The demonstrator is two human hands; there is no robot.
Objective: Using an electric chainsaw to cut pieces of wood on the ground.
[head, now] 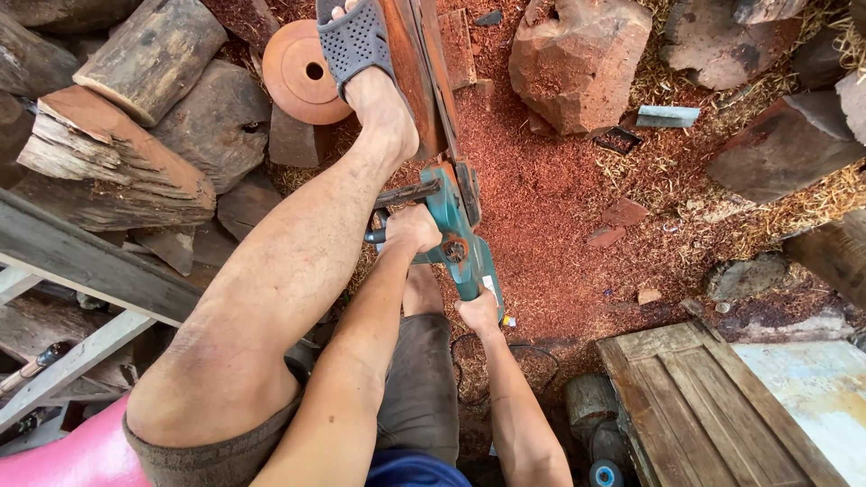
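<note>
Around both hands [442, 271] gripping the saw [456, 239]: logs [153, 54], sawdust [550, 207].

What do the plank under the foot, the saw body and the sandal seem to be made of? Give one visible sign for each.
Plank: reddish wood, rough-sawn; matching red sawdust lies all around.
Saw: teal body, probably moulded plastic, going by its smooth, even colour; the left hand and right hand grip it.
Sandal: grey, likely rubber or foam; matte with punched holes.
</note>
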